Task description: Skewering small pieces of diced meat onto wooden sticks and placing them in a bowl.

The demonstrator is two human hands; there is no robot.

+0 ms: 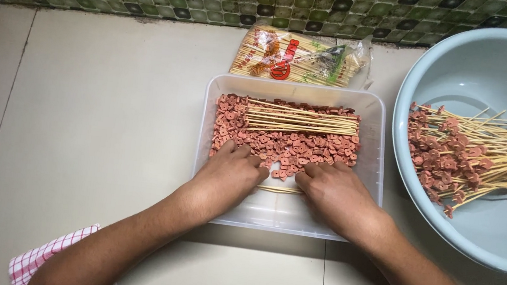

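Against the green-tiled wall, a pale counter [91, 111] carries everything, and I'm taking the clear plastic tub [376, 112] as my marker. Right of the tub sits the biggest item, a light blue basin [499, 56], with finished skewers [455, 156] piled inside, meat ends pointing toward the tub. Beyond the tub, by the wall, lies a packet of bamboo sticks [301, 57]. Inside the tub, pink sausage pieces [285, 145] fill the far half, and a bundle of bare sticks [300, 121] rests on top of them, long axis running left to right. Now the hands: both are down in the near half of the tub, palms down, fingers curled into the near edge of the sausage pile. The left hand [231, 172] and right hand [331, 186] sit side by side, almost touching, equally close to the pieces just ahead of them. One stick [280, 189] peeks out between them, lying crosswise; whether either hand actually pinches it, I can't tell. Near the tub's left corner, a red-checked cloth [43, 258] shows.
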